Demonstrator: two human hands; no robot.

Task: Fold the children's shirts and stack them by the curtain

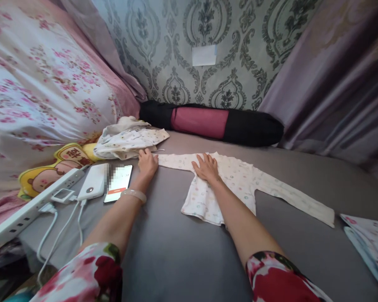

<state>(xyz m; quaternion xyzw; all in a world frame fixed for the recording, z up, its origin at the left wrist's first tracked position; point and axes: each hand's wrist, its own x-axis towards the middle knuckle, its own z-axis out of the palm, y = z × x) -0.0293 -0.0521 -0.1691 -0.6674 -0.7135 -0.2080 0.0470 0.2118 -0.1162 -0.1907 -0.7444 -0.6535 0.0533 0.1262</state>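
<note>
A small white long-sleeved baby shirt (236, 184) with tiny coloured prints lies spread on the grey bed sheet (182, 247). My right hand (206, 167) lies flat on the shirt's left shoulder, fingers stretched out. My left hand (147, 161) rests on the cuff end of the shirt's left sleeve, fingers curled down onto the cloth. A pale bangle (134, 194) sits on my left wrist.
A heap of baby clothes (129, 140) lies beyond my left hand. A phone (119, 183), a white power bank (93, 181) and a power strip (34, 203) with cables lie at left. A black and pink bolster (214, 122) lines the wall. Folded cloth (370, 239) sits at right.
</note>
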